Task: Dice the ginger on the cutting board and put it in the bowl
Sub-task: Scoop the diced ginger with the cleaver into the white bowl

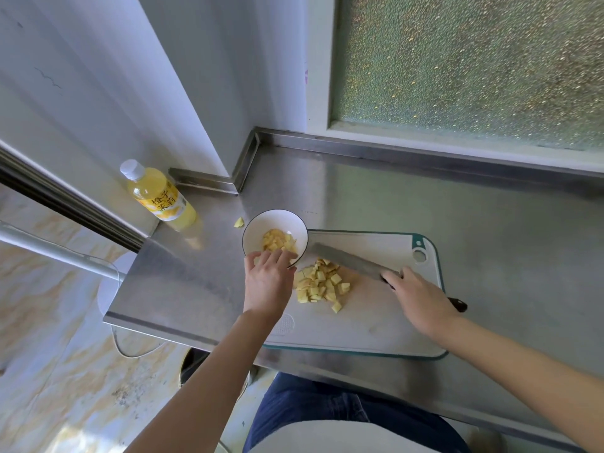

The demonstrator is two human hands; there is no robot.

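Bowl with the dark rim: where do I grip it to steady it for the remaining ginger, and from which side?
Probably the near rim of the bowl, from the near-left, where the left hand lies. It sits upright with a thin rim to pinch; the cleaver and diced ginger crowd its right side.

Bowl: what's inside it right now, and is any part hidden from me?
Diced ginger lies in a small heap on the floor of the white bowl. The fingers of the left hand cover the near rim, so whatever sits under them cannot be seen.
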